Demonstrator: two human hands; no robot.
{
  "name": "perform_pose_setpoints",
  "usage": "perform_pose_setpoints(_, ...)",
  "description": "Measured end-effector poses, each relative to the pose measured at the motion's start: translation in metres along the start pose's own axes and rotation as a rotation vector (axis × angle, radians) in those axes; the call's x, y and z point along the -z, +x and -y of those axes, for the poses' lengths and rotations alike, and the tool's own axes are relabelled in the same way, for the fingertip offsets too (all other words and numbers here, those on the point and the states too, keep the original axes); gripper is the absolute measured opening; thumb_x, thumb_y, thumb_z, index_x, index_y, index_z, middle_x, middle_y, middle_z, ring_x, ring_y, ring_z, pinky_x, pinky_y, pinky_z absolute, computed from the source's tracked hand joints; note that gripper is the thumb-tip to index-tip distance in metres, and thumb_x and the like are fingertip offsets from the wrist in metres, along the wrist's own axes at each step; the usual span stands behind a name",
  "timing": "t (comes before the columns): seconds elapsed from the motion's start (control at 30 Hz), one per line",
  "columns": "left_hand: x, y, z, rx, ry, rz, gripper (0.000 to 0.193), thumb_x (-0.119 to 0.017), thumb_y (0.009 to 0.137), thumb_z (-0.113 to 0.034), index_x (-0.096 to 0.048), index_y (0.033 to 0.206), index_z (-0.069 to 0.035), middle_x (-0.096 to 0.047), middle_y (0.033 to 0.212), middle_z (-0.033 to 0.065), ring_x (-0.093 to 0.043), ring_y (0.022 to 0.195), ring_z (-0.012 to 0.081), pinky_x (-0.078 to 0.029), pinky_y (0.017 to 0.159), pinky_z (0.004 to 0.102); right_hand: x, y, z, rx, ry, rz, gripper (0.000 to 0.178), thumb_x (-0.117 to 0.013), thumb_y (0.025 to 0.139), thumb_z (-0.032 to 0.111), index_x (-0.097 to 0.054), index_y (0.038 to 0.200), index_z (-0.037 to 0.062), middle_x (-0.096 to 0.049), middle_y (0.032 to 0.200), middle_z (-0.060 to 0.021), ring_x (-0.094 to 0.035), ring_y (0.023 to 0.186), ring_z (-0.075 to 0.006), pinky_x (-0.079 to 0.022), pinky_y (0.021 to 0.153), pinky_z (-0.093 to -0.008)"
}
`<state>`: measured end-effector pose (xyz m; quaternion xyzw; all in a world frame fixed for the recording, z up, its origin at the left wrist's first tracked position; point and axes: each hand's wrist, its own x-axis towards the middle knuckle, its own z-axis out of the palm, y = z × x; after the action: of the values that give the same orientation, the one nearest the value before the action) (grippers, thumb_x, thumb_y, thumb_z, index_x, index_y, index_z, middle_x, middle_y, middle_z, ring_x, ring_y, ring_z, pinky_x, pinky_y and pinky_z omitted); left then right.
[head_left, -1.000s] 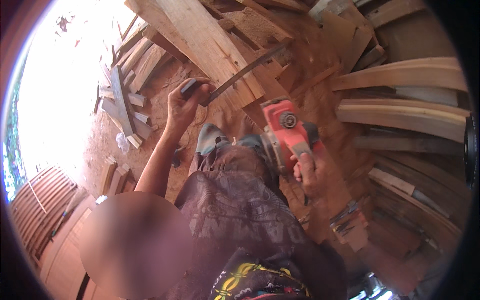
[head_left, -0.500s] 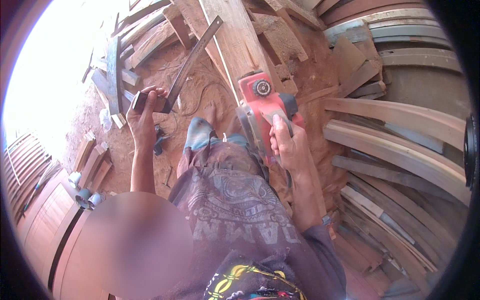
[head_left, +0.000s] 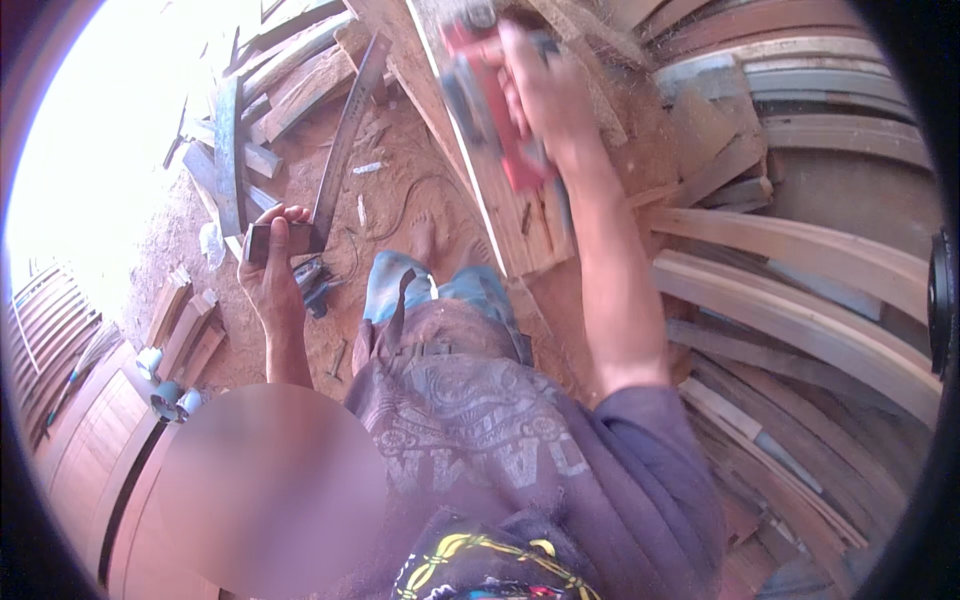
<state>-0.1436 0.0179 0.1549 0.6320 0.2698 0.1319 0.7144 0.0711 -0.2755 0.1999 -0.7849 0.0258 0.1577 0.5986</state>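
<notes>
My left hand (head_left: 272, 250) is closed round the dark stock of a try square (head_left: 352, 125), whose long blade slants up and away to the right. In my right hand (head_left: 545, 95) is the handle of a red electric hand planer (head_left: 515, 150), smeared by motion. The planer rests over the top face of a thick wooden board (head_left: 515, 235), whose near end lies just beyond my feet. Part of the board is hidden beneath the tool and my forearm.
Curved timber pieces (head_left: 790, 245) are stacked along the right. Scrap lumber (head_left: 300, 95) lies in a heap at the far left, beside sandy ground. A blue power tool (head_left: 316, 290) sits near my left wrist, and a thin cable (head_left: 405, 210) loops across the ground. Wooden panels (head_left: 90, 420) stand at lower left.
My right hand has moved the planer forward along the board, away from my body, uncovering the board's near end. The left hand with the try square has shifted slightly left and nearer.
</notes>
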Motion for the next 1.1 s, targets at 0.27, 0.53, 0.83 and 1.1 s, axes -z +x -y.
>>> perform_pose_setpoints(0.27, 0.019, -0.003, -0.008, -0.056, 0.069, 0.036, 0.028, -0.063, 0.108, -0.016, -0.068, 0.127, 0.004, -0.076, 0.113, 0.0140, -0.073, 0.109, 0.0231, -0.054, 0.103, 0.0388, 0.015, -0.066, -0.004, -0.028, 0.102, -0.059, 0.064, -0.052, 0.108, 0.058, -0.072, 0.117, -0.0017, -0.060, 0.087, -0.0024, -0.048, 0.057, -0.0052, -0.039, 0.049, -0.0261)
perform_pose_setpoints(0.53, -0.011, 0.006, -0.005, -0.038, -0.034, 0.090, 0.027, -0.065, 0.107, -0.014, -0.069, 0.126, 0.004, -0.076, 0.113, 0.0153, -0.073, 0.107, 0.0232, -0.056, 0.101, 0.0379, 0.060, -0.298, -0.065, -0.400, 0.034, -0.127, 0.042, -0.058, 0.109, 0.040, -0.066, 0.089, 0.0044, -0.055, 0.065, 0.0039, -0.047, 0.052, -0.0027, -0.034, 0.048, -0.0229)
perform_pose_setpoints(0.83, -0.065, 0.038, -0.039, -0.134, 0.210, 0.234, 0.031, -0.068, 0.105, -0.019, -0.070, 0.127, 0.004, -0.077, 0.114, 0.0141, -0.074, 0.107, 0.0198, -0.056, 0.098, 0.0324, 0.042, -0.257, -0.055, -0.304, 0.021, -0.165, 0.044, -0.060, 0.108, 0.040, -0.062, 0.079, 0.0061, -0.054, 0.064, 0.0048, -0.049, 0.055, -0.0035, -0.035, 0.048, -0.0240)
perform_pose_setpoints(1.1, -0.148, 0.211, -0.040, -0.367, 0.525, 0.692, 0.033, -0.073, 0.101, -0.026, -0.074, 0.124, -0.002, -0.079, 0.111, 0.0071, -0.073, 0.103, 0.0138, -0.056, 0.094, 0.0296, 0.034, -0.220, -0.040, -0.286, 0.025, -0.166, 0.044, -0.062, 0.106, 0.041, -0.062, 0.078, 0.0067, -0.054, 0.063, 0.0047, -0.048, 0.054, -0.0035, -0.035, 0.048, -0.0245)
